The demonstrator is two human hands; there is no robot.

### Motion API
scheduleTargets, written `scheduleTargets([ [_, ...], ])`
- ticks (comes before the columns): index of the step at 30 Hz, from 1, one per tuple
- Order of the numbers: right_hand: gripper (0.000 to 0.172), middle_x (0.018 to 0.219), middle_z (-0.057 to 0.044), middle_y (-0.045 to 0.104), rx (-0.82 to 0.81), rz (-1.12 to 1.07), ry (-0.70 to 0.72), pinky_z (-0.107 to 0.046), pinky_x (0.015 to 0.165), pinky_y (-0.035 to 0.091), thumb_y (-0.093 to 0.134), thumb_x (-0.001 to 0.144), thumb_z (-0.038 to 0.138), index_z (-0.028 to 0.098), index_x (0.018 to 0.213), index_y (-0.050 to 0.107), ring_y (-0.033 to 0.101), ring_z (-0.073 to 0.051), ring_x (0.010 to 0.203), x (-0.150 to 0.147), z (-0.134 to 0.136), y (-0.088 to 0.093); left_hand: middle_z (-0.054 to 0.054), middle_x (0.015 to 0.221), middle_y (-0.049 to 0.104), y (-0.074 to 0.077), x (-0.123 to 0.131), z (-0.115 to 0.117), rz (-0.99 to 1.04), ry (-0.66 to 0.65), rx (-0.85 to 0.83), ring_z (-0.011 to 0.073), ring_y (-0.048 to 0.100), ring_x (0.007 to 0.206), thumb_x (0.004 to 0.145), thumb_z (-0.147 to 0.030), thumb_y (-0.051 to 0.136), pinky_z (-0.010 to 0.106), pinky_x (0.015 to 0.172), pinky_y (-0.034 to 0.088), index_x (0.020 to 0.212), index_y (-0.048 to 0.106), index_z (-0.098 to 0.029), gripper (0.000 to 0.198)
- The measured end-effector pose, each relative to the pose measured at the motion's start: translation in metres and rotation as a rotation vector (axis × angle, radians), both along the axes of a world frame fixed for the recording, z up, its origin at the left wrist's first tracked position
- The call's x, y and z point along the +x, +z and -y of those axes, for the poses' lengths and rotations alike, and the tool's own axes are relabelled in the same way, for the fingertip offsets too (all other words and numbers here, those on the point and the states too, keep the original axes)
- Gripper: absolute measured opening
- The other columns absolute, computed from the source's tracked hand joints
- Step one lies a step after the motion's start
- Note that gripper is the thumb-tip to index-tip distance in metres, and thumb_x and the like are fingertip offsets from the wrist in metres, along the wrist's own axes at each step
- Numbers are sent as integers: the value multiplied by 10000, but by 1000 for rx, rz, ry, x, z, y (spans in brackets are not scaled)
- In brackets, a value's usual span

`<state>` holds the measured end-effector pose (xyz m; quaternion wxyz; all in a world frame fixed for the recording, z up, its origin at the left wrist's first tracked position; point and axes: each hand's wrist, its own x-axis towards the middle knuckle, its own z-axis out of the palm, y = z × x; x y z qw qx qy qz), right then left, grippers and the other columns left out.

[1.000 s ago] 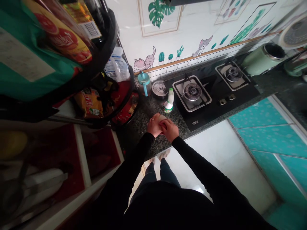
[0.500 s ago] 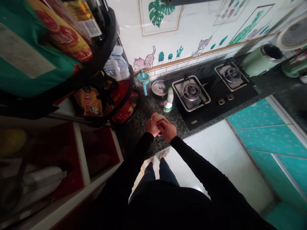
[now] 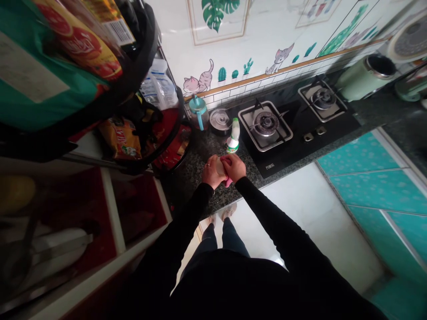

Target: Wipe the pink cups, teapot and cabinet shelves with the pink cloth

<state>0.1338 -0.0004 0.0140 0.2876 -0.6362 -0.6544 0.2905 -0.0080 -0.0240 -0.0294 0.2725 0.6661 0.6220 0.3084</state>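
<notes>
Both hands close around a small pale rounded object (image 3: 219, 167), mostly hidden and impossible to name, so the grip is shut on it from two sides. The left hand (image 3: 211, 173), with a ring on one finger, cups it from the left, while the right hand (image 3: 234, 167) wraps over it from the right. A pink piece (image 3: 228, 182) shows just below the right hand; I cannot tell whether it belongs to the object.

The grip is held over the speckled granite tabletop (image 3: 196, 189), near its front edge, and the floor (image 3: 300, 231) lies beyond that edge. Just ahead of the grip stands a white bottle with a green label (image 3: 234, 138), and a little farther ahead to the left are a lidded steel pot (image 3: 220, 122) and a jug with a teal lid (image 3: 199, 113). To the right, near the grip, the tabletop meets the edge of a black gas hob (image 3: 283, 158). To the left, past a strip of granite, hangs a snack bag (image 3: 120, 138).
</notes>
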Motion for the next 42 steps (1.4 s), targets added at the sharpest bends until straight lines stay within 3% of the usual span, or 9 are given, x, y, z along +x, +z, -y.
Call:
scheduleTargets([
  [9, 182, 921, -5, 768, -286, -214, -52, -308, 833, 557, 621, 859, 374, 245, 914, 737, 710, -190, 864, 27, 77, -20, 194, 1514, 495, -2, -4, -1, -40, 100, 42, 396, 532, 1399, 623, -284, 918, 532, 1172, 454, 1468, 409, -211, 989],
  [13, 286, 891, -22, 763, -283, -219, -182, -337, 833, 562, 636, 852, 489, 230, 920, 737, 703, -214, 854, 63, 58, -23, 201, 1508, 460, 2, -22, 5, -39, 232, 114, 382, 481, 1437, 646, -288, 921, 537, 1206, 423, 1489, 374, -202, 1009],
  [16, 465, 1224, -114, 729, -92, -60, -190, -418, 1041, 515, 687, 841, 485, 196, 1206, 696, 670, -268, 1137, 77, 46, -41, 199, 1522, 404, 7, -33, 15, -52, 298, 131, 383, 469, 1433, 679, -281, 904, 542, 1199, 434, 1516, 367, -213, 998],
  [20, 750, 1643, -194, 386, -42, 219, 54, -532, 1260, 289, 701, 853, 359, 147, 1532, 465, 310, -329, 1557, 74, 49, -88, 208, 1454, 427, 8, -38, 19, -81, 304, 64, 398, 540, 1338, 691, -290, 903, 562, 1125, 499, 1557, 350, -200, 1031],
  [23, 691, 1693, -187, 280, -40, 305, 28, -535, 1281, 234, 558, 946, 292, 123, 1590, 371, 191, -304, 1602, 71, 30, -116, 190, 1405, 470, 4, -40, 17, -100, 277, 65, 397, 543, 1329, 689, -298, 912, 566, 1142, 481, 1570, 345, -218, 1051],
  [29, 493, 1557, -218, 456, 48, 214, -235, -498, 1253, 273, 415, 969, 186, 68, 1432, 534, 354, -296, 1491, 30, 9, -141, 180, 1396, 492, 4, -41, 15, -102, 271, 43, 383, 550, 1327, 687, -267, 908, 534, 1146, 482, 1569, 347, -222, 1046],
  [35, 360, 1322, -136, 657, 128, -139, 366, -464, 1184, 386, 532, 821, 115, 157, 1149, 673, 546, -279, 1310, -29, 97, -133, 201, 1383, 511, 9, -43, 9, -100, 301, 32, 382, 542, 1344, 703, -284, 893, 535, 1158, 455, 1538, 387, -166, 983],
  [39, 380, 1235, -109, 676, 160, -223, 79, -435, 1127, 451, 421, 808, 61, 199, 1072, 656, 592, -234, 1245, 1, 78, -105, 219, 1437, 497, 11, -47, 6, -117, 324, 13, 393, 515, 1382, 691, -260, 899, 552, 1171, 438, 1565, 349, -170, 1036],
  [42, 440, 1507, -161, 514, 187, 14, -140, -528, 1201, 376, 489, 891, 173, 179, 1318, 592, 444, -289, 1439, 43, 55, -103, 245, 1514, 436, 17, -50, 6, -159, 328, 17, 415, 455, 1436, 665, -335, 930, 577, 1205, 389, 1596, 302, -160, 1136],
])
